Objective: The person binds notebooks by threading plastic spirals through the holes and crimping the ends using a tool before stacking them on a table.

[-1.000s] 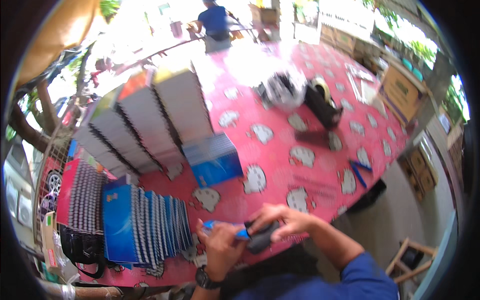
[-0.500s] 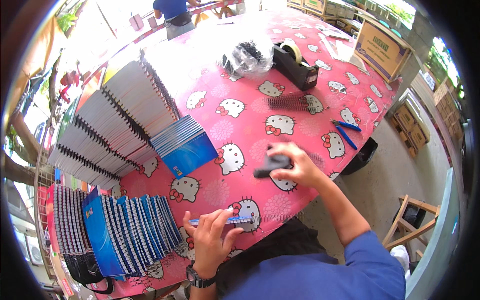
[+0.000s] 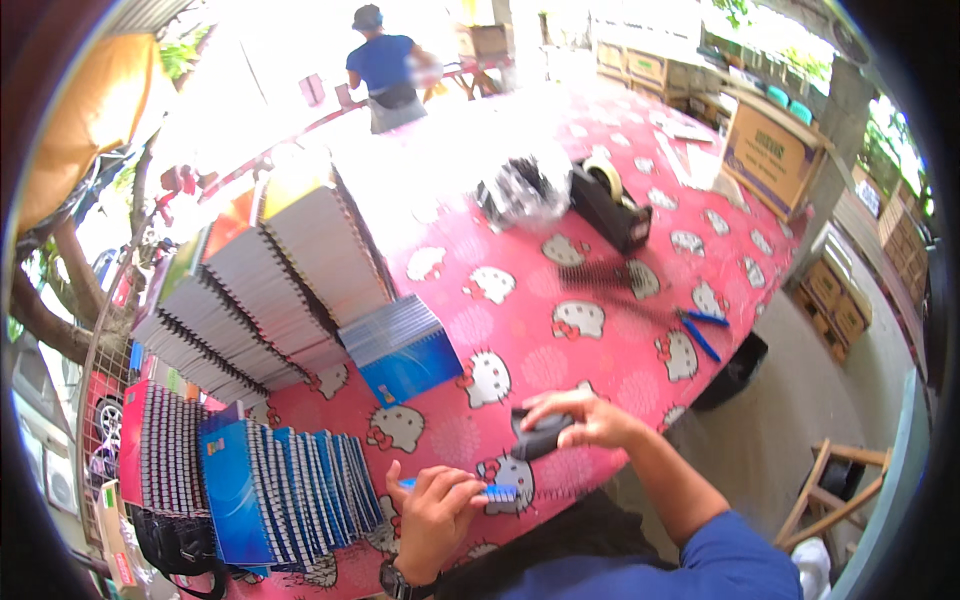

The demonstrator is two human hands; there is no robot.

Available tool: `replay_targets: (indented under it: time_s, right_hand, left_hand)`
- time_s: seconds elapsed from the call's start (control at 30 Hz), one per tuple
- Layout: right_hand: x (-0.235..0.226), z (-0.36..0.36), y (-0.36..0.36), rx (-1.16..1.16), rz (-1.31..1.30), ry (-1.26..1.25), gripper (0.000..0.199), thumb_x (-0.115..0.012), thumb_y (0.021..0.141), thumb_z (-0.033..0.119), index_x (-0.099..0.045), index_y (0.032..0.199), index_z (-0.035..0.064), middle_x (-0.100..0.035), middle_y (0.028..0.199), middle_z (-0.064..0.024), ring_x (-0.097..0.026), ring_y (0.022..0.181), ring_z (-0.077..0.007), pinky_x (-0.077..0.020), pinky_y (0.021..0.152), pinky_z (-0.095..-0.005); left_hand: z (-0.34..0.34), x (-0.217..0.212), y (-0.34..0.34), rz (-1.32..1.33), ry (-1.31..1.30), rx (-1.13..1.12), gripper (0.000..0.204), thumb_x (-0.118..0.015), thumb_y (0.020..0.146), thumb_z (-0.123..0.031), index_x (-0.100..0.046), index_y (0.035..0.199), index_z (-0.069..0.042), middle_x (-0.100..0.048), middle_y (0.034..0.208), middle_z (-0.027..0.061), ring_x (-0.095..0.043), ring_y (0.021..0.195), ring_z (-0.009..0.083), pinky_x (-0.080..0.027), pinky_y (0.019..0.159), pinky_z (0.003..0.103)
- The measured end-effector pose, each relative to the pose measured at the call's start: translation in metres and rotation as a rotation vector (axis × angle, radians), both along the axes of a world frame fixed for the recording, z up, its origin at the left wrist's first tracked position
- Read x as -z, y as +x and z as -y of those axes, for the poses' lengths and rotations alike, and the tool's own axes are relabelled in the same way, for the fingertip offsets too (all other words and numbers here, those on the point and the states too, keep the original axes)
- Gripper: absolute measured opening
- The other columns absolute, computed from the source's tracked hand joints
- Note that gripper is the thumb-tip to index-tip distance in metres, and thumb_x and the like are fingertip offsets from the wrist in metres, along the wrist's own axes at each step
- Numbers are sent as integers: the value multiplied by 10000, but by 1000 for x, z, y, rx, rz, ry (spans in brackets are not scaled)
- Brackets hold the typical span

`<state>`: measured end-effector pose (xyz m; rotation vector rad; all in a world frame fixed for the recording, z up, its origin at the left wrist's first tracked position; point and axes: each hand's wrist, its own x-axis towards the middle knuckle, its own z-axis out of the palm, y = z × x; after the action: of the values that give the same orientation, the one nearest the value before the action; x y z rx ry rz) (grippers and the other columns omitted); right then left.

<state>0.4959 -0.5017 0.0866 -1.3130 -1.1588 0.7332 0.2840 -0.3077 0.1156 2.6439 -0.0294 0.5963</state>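
Note:
My left hand (image 3: 432,515) holds a small blue strip-like object (image 3: 478,489) flat against the red patterned tablecloth (image 3: 560,290) near the front edge. My right hand (image 3: 590,420) grips a dark grey handheld tool (image 3: 540,435) just right of it, resting on the cloth. A row of blue spiral notebooks (image 3: 290,495) lies fanned out left of my left hand. A separate blue notebook stack (image 3: 402,348) sits farther back.
Tall stacks of spiral notebooks (image 3: 260,290) fill the left side. A black tape dispenser (image 3: 612,205), a clear plastic bundle (image 3: 522,190), a black comb-like strip (image 3: 590,275) and blue pliers (image 3: 700,330) lie farther right. A cardboard box (image 3: 775,155) stands at the back right. Another person (image 3: 385,70) stands beyond the table.
My right hand has drawn the dark tool back toward me, closer to my left hand. My left hand still holds the blue strip on the cloth. The view has tilted up.

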Motion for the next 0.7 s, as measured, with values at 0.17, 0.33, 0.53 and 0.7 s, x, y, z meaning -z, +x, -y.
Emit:
replay_targets:
  time_s: [0.17,0.33,0.53,0.7]
  right_hand:
    - [-39,-16,-42,-216,-51,12,496,-707,788,434,-638,1129,80,-575,1216,-152,-456,1241,-301,-350,1017,-431]
    - [-25,-28,-37,37,224,-195,437,-696,804,408,-658,1108,97,-547,1233,-216,-496,1177,-324,-381,982,-422]
    - [-33,-39,-39,-31,243,-274,444,-683,807,441,-667,1098,105,-561,1234,-195,-513,1159,-315,-405,972,-402]
    - [-36,-42,-42,-212,114,-124,459,-680,803,465,-673,1089,106,-556,1240,-195,-523,1142,-316,-422,952,-394]
  left_hand:
    - [-9,-9,-9,5,-28,-90,358,-796,624,-260,-666,950,-191,-626,942,-21,-577,972,184,-135,1059,541]
    - [-12,7,-6,41,-137,-88,447,-796,597,-157,-644,1017,-178,-633,843,-27,-600,879,184,-253,1036,500]
    - [-11,7,-10,112,-181,-62,517,-789,581,-103,-616,1067,-139,-637,794,-23,-606,818,193,-338,973,453]
    - [-9,3,-11,101,-164,-72,581,-783,563,-83,-600,1113,-120,-645,816,-9,-597,854,212,-421,858,382]
